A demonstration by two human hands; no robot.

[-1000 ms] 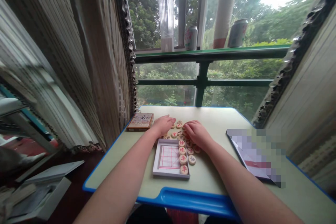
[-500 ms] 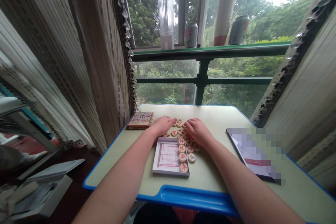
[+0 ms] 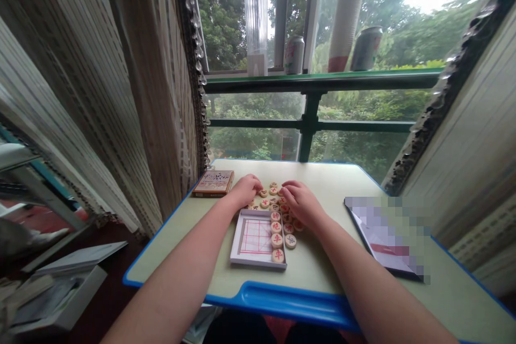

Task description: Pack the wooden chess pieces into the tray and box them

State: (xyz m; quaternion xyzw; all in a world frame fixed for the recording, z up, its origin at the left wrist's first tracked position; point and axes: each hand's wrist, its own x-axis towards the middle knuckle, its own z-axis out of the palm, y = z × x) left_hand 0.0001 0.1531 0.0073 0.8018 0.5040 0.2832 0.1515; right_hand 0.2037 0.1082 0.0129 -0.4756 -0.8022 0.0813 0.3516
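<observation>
Several round wooden Chinese chess pieces [image 3: 265, 203] with red or dark characters lie loose on the table between my hands. My left hand [image 3: 246, 191] rests palm down at their left, its fingers bent and loose, the tips beside a piece [image 3: 263, 192]. On the other side, my right hand [image 3: 301, 201] reaches over the pieces with fingers extended, partly covering some of them. Nearer to me sits a shallow white box [image 3: 258, 265], with a folded sheet of red grid lines [image 3: 256, 236] inside. A column of red-marked pieces [image 3: 276, 240] stands along its right wall.
A flat printed box [image 3: 213, 183] lies at the table's left edge. On the right is a dark-framed tablet-like object [image 3: 374, 236], partly blurred. Cans [image 3: 294, 55] and a stack of paper cups [image 3: 349, 16] stand on the green railing [image 3: 363, 80]. Curtains [image 3: 153, 91] flank the table.
My left hand has drawn slightly left and its fingers are more bent, uncovering a piece at their tips. My right hand has barely moved. The whole view has shifted slightly.
</observation>
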